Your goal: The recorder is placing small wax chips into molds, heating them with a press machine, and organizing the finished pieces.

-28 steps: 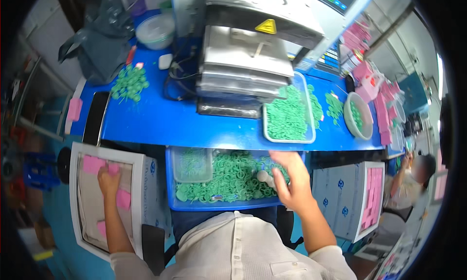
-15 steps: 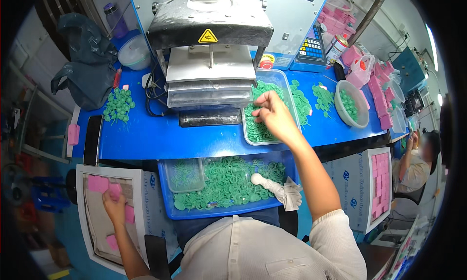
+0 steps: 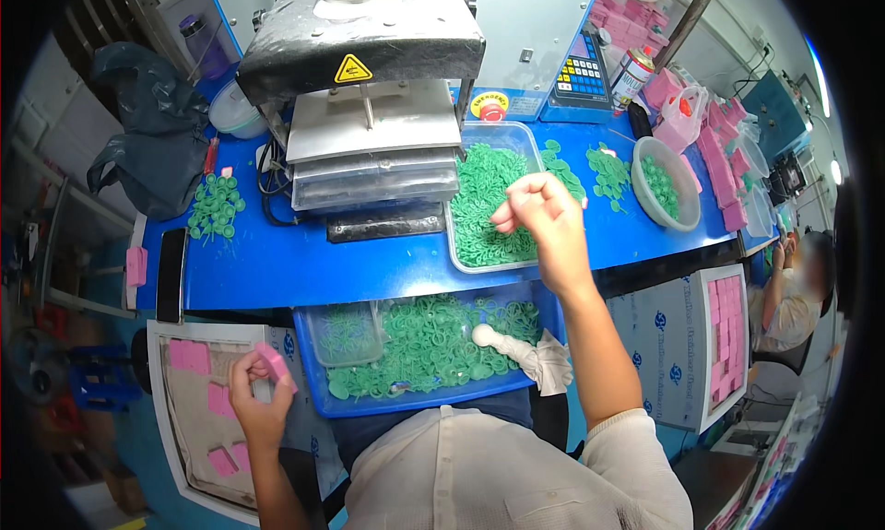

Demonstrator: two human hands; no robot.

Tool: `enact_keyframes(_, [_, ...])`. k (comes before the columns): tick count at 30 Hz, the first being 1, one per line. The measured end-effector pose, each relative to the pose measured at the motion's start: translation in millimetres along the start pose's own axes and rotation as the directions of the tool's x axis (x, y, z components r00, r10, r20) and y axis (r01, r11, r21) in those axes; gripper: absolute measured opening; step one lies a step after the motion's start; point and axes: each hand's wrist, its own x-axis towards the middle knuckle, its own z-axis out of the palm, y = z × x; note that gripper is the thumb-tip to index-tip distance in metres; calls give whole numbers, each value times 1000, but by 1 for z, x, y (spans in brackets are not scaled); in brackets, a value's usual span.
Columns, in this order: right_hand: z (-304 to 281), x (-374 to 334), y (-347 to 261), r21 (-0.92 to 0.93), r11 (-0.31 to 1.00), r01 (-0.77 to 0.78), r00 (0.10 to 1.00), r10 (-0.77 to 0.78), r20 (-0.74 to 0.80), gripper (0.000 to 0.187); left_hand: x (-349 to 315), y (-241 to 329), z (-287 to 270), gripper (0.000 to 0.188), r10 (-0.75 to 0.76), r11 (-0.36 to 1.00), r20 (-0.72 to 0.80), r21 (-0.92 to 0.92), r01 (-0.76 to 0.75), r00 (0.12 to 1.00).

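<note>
My left hand (image 3: 258, 396) is closed on a pink block (image 3: 274, 362), held by the fingers and thumb. It is near the inner edge of a white-framed box (image 3: 267, 456) at my left, where several more pink blocks (image 3: 190, 356) lie on a grey-brown lining. My right hand (image 3: 553, 226) hovers over a clear plastic tub (image 3: 454, 244) heaped with small green ring-like pieces (image 3: 493, 194). Its fingers are curled in toward the thumb; whatever they may hold is too small to make out.
A press (image 3: 364, 69) with metal plates stands beyond the blue table (image 3: 369, 276). Below its edge, a blue bin (image 3: 323, 406) holds green pieces and a white cloth bundle (image 3: 525, 353). A white bowl (image 3: 666, 184) is to the right. Another person (image 3: 793, 290) sits far right.
My left hand has lifted a pink block from the white-framed box and moved right with it. My right hand has shifted slightly right and nearer. The whole view has turned a little.
</note>
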Motion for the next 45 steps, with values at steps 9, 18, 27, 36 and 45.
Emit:
enact_keyframes(9, [-29,40,-52,696,714,-83,973,-91,210,22,1,51,25,44,108,993,153,-56,-101,982])
enact_keyframes(18, [43,-16,-27,-432,896,97,988,-36,147,25,-20,71,49,53,207,975,211,-126,-183,955])
enact_keyframes(27, [68,-147,21,-98,898,-429,766,419,488,35,-32,85,88,61,196,870,316,-492,-16,928])
enact_keyframes(36, [55,-140,3,-342,939,47,826,156,542,18,-30,92,89,30,64,602,610,-655,457,790])
enact_keyframes(45, [45,-138,8,-192,976,-106,901,176,396,46,-33,94,88,37,228,515,550,-768,380,803])
